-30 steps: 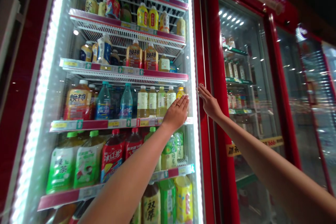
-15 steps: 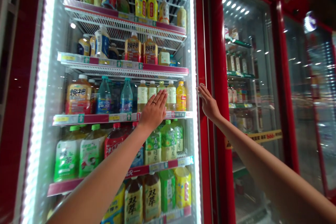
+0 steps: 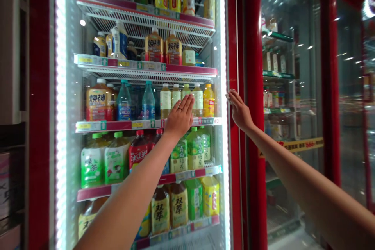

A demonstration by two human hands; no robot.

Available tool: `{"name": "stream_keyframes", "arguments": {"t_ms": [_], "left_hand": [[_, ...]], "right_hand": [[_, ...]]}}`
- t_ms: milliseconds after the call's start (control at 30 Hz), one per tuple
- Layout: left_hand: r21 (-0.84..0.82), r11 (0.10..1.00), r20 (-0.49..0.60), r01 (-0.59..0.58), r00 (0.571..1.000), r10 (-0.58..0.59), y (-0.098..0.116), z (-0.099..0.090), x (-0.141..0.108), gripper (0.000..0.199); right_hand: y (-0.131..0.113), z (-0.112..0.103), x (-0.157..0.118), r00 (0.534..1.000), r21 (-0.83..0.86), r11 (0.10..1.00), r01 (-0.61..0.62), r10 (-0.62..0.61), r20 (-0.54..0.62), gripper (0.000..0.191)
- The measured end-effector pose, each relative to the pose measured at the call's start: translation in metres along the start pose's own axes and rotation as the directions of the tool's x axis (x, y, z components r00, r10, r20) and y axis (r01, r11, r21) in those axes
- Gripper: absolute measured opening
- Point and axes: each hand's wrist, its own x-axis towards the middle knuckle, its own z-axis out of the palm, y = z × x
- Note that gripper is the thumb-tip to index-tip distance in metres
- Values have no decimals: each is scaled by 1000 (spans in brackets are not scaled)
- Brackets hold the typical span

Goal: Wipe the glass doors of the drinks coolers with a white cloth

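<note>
A lit drinks cooler with a red frame (image 3: 235,62) fills the left and middle of the view, its shelves full of bottles. My left hand (image 3: 180,116), a ring on one finger, lies flat with fingers stretched up against the glass, in front of pale-labelled bottles (image 3: 165,99) on the middle shelf. My right hand (image 3: 240,110) is raised at the cooler's right edge. Its fingers are bent around a small white cloth or tissue (image 3: 230,95), only partly visible. A yellow-orange bottle (image 3: 208,100) stands behind the glass between my hands.
Another red-framed glass cooler (image 3: 310,86) with green-edged shelves stands at the right, a yellow strip (image 3: 301,144) across its door. Further glass doors continue beyond it. At the far left are a pale upright panel (image 3: 10,50) and pinkish boxes (image 3: 4,187).
The cooler and both hands appear shifted right in the view. My left hand stays flat in front of the same shelf, and my right hand stays at the cooler's right edge.
</note>
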Motion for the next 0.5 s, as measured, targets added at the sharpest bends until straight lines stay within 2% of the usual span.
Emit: {"name": "stream_keyframes", "arguments": {"t_ms": [67,167,300,500], "left_hand": [[-2,1000,8,7,1000,-7,1,-1,0,74],[4,1000,11,12,1000,-12,2,0,0,71],[17,1000,1,1,1000,-1,2,1,-1,71],[40,999,-11,-8,1000,8,1,2,-1,68]], "right_hand": [[-6,5,7,1000,27,999,-27,28,-11,54],[-21,16,17,1000,65,998,0,-1,20,55],[-33,20,12,998,58,997,51,-53,30,59],[-31,32,13,994,2,1000,-8,9,-112,56]]}}
